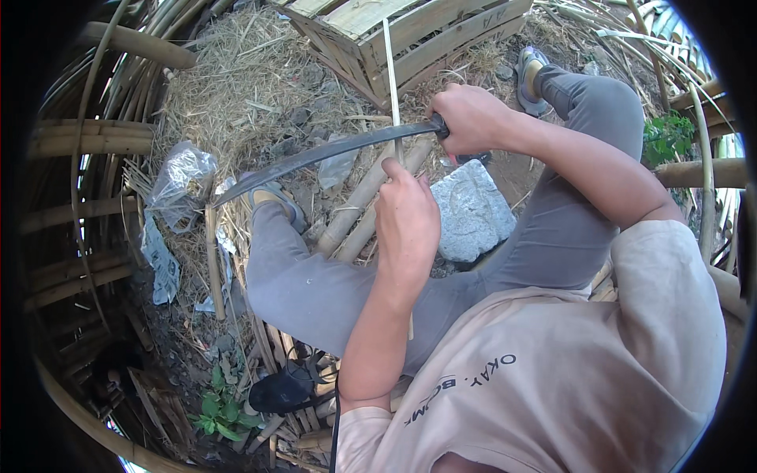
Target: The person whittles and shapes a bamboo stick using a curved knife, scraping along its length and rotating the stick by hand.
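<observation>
My right hand (471, 118) is wrapped round the dark handle of a long machete (315, 154). Its curved grey blade reaches out to the left, over my left shoe. My left hand (408, 217) is closed round a thin, pale bamboo strip (389, 71), thumb pointing up along it. The strip stands lengthwise away from me, and its near end shows below my left wrist. Just beyond my left thumb, the blade crosses the strip close to the handle; the exact contact is too small to tell.
A wooden crate (441, 39) stands at the far side. Between my legs lie a grey stone block (473, 211) and bamboo poles (355, 209). Plastic bags (183, 177) and dry straw (229, 87) litter the left ground. A black sandal (280, 390) lies near a green plant (225, 410).
</observation>
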A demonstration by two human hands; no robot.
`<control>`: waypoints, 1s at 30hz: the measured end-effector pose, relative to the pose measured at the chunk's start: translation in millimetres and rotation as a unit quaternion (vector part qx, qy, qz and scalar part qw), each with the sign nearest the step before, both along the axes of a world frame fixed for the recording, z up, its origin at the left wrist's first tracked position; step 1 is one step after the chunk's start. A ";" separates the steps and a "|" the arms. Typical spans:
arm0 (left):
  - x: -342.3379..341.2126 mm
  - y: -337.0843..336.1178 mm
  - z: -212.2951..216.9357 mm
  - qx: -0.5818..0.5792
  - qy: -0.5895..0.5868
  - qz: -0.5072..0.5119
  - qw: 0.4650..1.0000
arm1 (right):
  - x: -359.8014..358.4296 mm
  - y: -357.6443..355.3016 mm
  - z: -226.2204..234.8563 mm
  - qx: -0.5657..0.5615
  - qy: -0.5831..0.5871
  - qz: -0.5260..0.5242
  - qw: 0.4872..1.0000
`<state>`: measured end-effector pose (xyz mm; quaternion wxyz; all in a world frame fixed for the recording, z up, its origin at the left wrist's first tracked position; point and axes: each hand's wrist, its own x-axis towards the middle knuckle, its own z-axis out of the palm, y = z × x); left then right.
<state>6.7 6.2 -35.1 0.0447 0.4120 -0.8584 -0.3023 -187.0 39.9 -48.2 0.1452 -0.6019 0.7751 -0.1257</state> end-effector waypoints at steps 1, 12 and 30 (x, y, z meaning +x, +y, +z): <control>-0.7 -2.6 0.3 0.004 0.000 0.003 1.000 | 2.8 -0.8 -6.3 -0.032 0.006 -0.009 0.999; 2.1 4.2 -0.9 -0.015 0.003 -0.014 1.000 | -4.1 -5.5 -6.8 -0.038 0.029 0.001 0.999; 8.6 -2.0 5.6 0.015 0.041 0.000 0.999 | -89.7 -5.5 -23.3 -0.044 0.099 -0.155 0.982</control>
